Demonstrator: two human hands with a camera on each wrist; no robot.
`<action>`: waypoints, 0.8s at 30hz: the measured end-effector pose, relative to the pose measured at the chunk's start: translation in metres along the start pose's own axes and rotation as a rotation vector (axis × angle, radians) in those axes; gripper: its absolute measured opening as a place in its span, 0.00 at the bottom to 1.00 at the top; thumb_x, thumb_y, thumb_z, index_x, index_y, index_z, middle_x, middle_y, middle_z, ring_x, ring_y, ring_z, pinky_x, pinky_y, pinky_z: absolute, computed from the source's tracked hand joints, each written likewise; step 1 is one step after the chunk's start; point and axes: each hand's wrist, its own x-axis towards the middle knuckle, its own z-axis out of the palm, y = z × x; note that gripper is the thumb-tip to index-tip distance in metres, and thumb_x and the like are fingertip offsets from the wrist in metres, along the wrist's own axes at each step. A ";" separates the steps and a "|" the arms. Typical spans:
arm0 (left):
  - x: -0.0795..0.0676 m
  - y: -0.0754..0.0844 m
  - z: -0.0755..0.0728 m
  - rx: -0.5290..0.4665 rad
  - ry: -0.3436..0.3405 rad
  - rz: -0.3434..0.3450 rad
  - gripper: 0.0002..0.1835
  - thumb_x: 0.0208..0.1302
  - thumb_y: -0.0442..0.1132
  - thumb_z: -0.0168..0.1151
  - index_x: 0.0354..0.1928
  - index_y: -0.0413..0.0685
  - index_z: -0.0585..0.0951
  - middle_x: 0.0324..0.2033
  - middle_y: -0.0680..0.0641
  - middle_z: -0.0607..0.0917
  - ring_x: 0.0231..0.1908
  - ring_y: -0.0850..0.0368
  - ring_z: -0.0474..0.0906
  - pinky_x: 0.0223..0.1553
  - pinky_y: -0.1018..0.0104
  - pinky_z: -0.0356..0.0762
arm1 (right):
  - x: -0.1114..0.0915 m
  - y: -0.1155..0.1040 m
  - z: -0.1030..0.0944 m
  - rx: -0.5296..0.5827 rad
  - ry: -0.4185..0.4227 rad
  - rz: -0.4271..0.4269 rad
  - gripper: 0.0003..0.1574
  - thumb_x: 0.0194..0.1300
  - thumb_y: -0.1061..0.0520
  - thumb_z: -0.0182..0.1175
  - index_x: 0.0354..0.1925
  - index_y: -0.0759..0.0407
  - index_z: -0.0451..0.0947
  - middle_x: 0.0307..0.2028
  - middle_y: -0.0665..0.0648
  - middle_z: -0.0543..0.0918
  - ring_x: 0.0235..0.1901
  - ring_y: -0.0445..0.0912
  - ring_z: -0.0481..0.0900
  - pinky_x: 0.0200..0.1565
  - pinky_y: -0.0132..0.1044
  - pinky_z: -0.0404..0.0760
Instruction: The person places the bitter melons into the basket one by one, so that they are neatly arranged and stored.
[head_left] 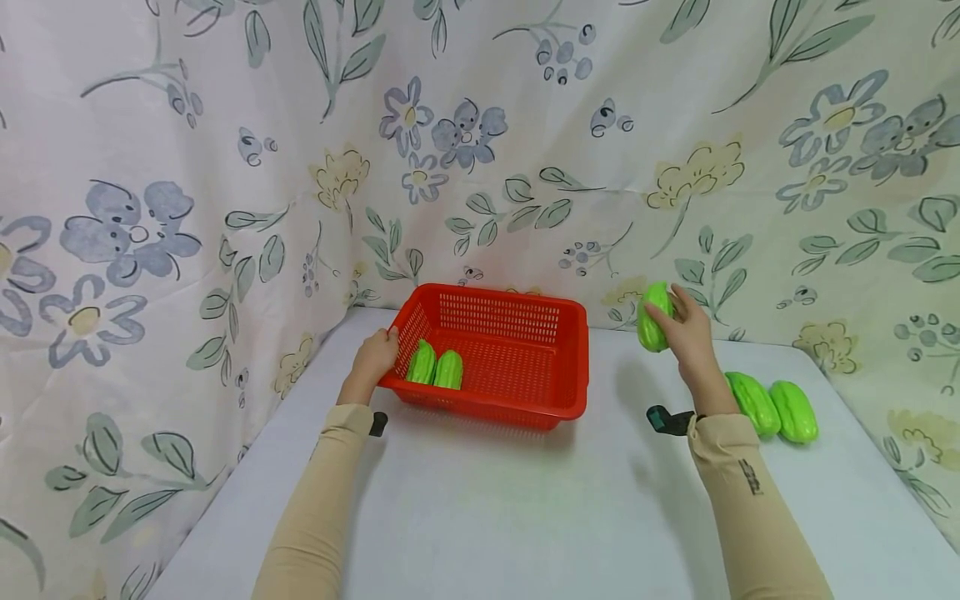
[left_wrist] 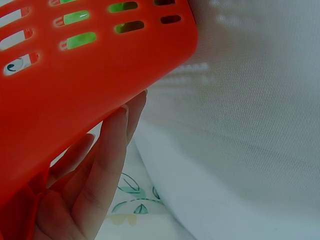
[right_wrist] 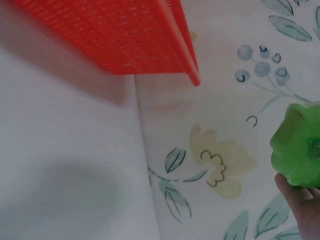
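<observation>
My left hand (head_left: 375, 358) grips the left rim of a red perforated plastic basket (head_left: 487, 404); in the left wrist view its fingers (left_wrist: 111, 142) lie against the basket's outer side. Two glossy ribbed green vegetables (head_left: 435, 368) lie side by side in the basket's left end. To the right of the basket, my right hand (head_left: 690, 329) holds another ribbed green vegetable (head_left: 655, 317) above the table, thumb and fingers around it. Only its lobed end shows at the right edge of the right wrist view, with part of the hand below.
Two more ribbed green vegetables (head_left: 793, 412) rest on the white table (head_left: 480, 517) at the right, one partly behind the right forearm. A floral curtain (head_left: 480, 167) hangs along the back and left of the table. Black straps circle both wrists.
</observation>
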 end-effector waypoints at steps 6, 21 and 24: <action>0.001 -0.001 0.001 0.001 -0.006 0.014 0.32 0.79 0.51 0.27 0.69 0.30 0.62 0.65 0.29 0.70 0.62 0.34 0.70 0.62 0.43 0.67 | 0.001 -0.011 0.007 0.012 -0.007 -0.035 0.51 0.71 0.42 0.54 0.78 0.56 0.39 0.76 0.60 0.53 0.74 0.57 0.55 0.70 0.54 0.61; 0.000 -0.001 0.000 0.000 0.003 -0.002 0.32 0.79 0.51 0.28 0.68 0.30 0.63 0.61 0.30 0.73 0.53 0.39 0.74 0.56 0.45 0.71 | 0.003 -0.033 0.029 0.022 -0.022 -0.058 0.51 0.71 0.44 0.56 0.78 0.55 0.41 0.76 0.59 0.55 0.74 0.56 0.57 0.70 0.54 0.61; -0.001 -0.001 0.000 0.001 0.004 -0.004 0.32 0.79 0.51 0.28 0.67 0.30 0.63 0.60 0.30 0.74 0.50 0.41 0.73 0.55 0.46 0.71 | 0.003 -0.038 0.035 0.024 -0.037 -0.067 0.50 0.71 0.45 0.56 0.78 0.54 0.41 0.76 0.59 0.56 0.74 0.56 0.57 0.70 0.53 0.61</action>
